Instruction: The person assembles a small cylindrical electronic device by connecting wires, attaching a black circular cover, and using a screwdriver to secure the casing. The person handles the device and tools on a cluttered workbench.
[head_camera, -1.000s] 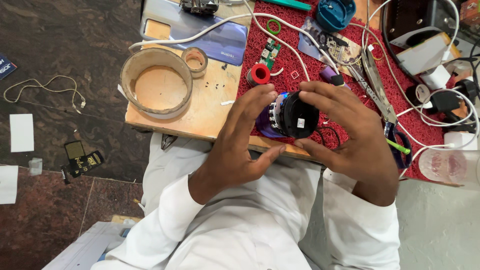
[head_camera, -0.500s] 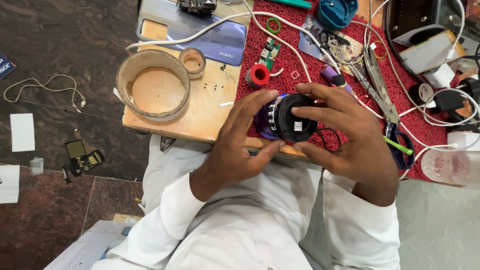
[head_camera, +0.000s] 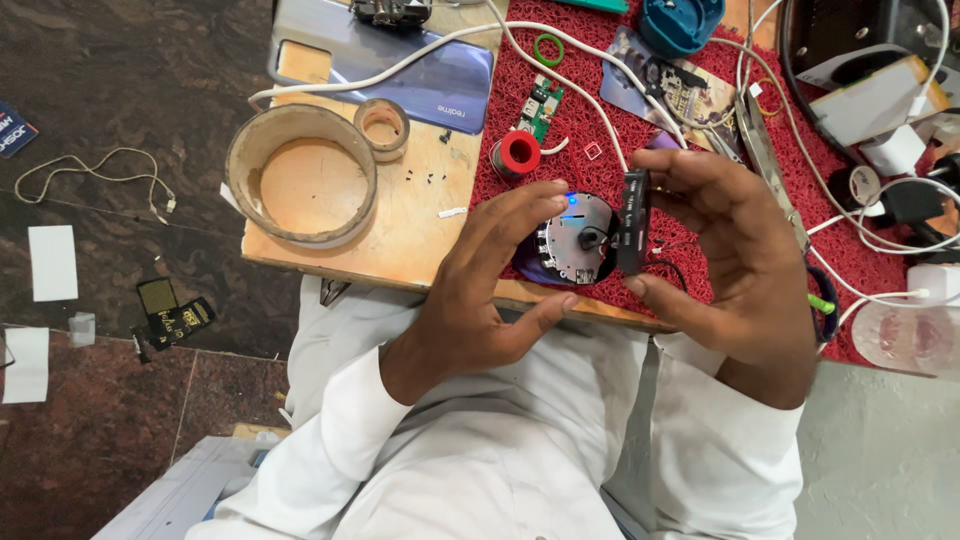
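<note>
My left hand (head_camera: 480, 290) cups a round purple device (head_camera: 570, 240) whose exposed circular circuit board shows a small blue light. My right hand (head_camera: 730, 260) pinches a black round cover (head_camera: 632, 222), held edge-on just to the right of the board and apart from it. A thin black wire runs from the device toward my right palm. Both hands hover over the front edge of the wooden board (head_camera: 420, 230), where the red mat (head_camera: 590, 120) begins.
A large tape ring (head_camera: 300, 180) and a small tape roll (head_camera: 382, 125) lie on the wood at left. A red spool (head_camera: 519, 154), a green circuit board (head_camera: 540, 105), white cables, tweezers (head_camera: 770, 160) and a blue tool (head_camera: 680, 22) crowd the mat. Chargers sit at right.
The black cover, earlier seated on the device between both hands, has come off to the right in my right hand, exposing the circuit board and its blue light.
</note>
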